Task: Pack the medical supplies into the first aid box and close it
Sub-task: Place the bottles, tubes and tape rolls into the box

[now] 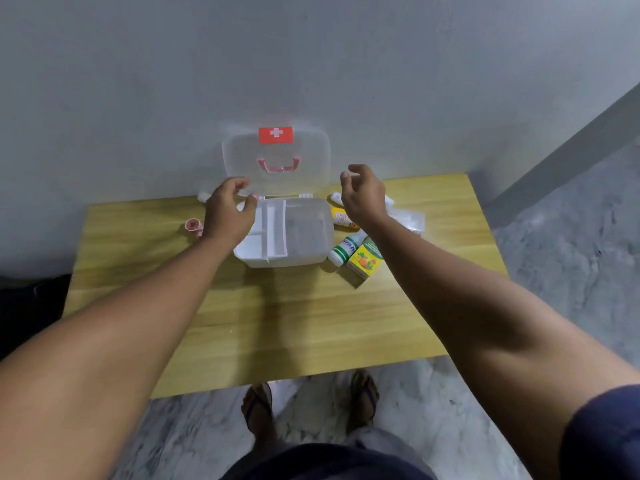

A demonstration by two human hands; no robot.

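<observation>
The white first aid box [304,261] stands open at the back of the wooden table [263,327], with a divided tray inside. Its clear lid [277,157] with a red cross label leans upright against the wall. My left hand [228,213] hovers over the box's left rim, fingers curled apart and holding nothing. My right hand [363,195] hangs just right of the lid, fingers loosely apart, empty. Right of the box lie a white bottle with a green label [344,251], a yellow carton [365,259], an orange tube [341,218] and clear packets [410,216].
A pink tape roll [193,226] lies on the table left of the box, and a small white item [202,196] sits by the wall. The grey wall rises right behind the table. My sandalled feet stand on marble floor at the table's near edge.
</observation>
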